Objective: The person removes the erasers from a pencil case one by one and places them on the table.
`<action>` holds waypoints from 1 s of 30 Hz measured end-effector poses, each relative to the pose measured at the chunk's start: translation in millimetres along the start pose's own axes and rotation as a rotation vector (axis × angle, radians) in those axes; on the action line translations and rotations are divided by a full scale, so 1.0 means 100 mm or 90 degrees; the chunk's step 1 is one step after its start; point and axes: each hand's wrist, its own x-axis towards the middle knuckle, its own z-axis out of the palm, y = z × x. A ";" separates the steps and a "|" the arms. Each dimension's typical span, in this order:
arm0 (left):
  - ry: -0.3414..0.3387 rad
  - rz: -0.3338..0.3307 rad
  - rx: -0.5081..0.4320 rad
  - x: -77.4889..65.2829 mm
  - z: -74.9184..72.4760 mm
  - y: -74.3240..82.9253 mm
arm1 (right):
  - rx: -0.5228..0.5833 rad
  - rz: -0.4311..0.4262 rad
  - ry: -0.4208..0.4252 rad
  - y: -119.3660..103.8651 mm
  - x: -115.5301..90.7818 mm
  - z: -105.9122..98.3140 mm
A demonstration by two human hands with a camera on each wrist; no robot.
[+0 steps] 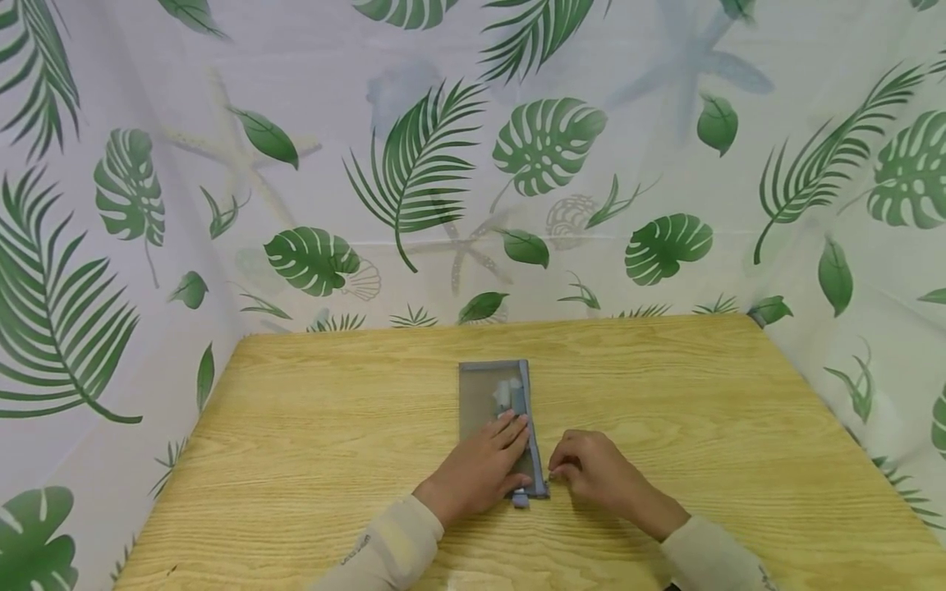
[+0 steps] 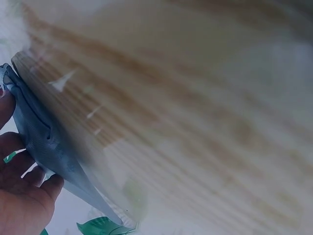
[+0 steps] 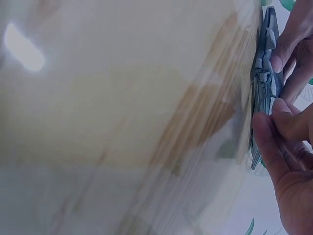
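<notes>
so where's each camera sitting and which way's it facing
Head: worn on the head, facing forward and down at pouch, table, backdrop; left hand, right hand and sleeves show.
Left wrist: worn there, facing the pouch and table; left hand shows.
Right wrist: worn there, facing the pouch's edge; both hands show.
Both wrist views share pouch and left hand.
</notes>
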 end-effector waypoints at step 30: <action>-0.008 -0.011 -0.002 0.01 0.00 0.03 | -0.050 0.035 0.049 -0.02 0.03 0.07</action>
